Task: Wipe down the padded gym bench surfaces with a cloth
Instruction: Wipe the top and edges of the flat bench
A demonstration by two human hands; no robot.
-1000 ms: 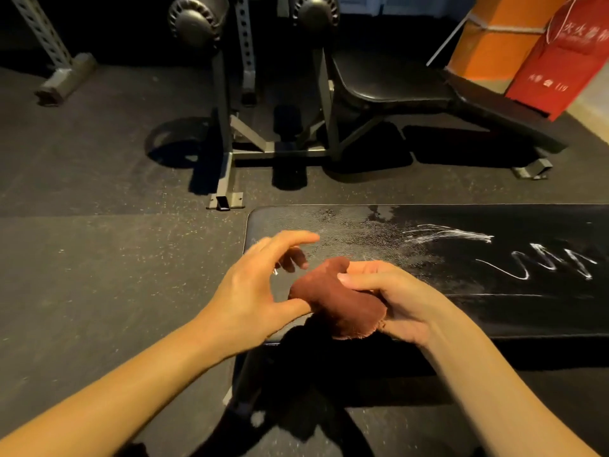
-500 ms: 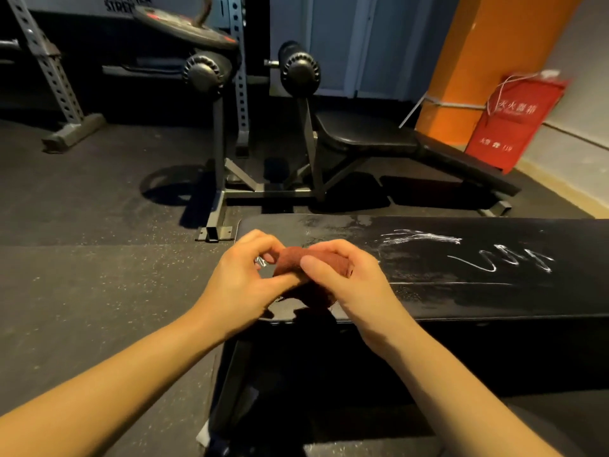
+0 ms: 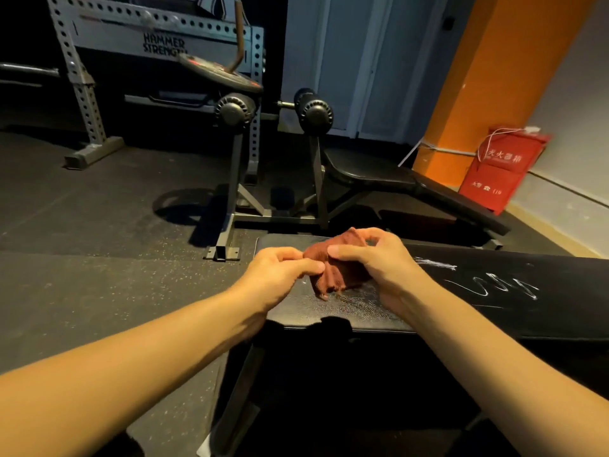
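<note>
The rust-red cloth [image 3: 339,267] is bunched up over the left end of the black padded surface [image 3: 478,318], caught between both hands. The left hand [image 3: 280,275] pinches its left edge between thumb and fingers. The right hand [image 3: 379,262] grips its top and right side with curled fingers. A corner hangs down toward the pad; I cannot tell if it touches. White squiggles [image 3: 494,285] run along the surface to the right. Farther off on the dark floor [image 3: 99,258] stands another bench [image 3: 372,174] with round roller pads [image 3: 314,112]. A red box [image 3: 501,166] sits beside an orange pillar [image 3: 494,77] far right, and a grey perforated rack [image 3: 82,77] stands far left.
</note>
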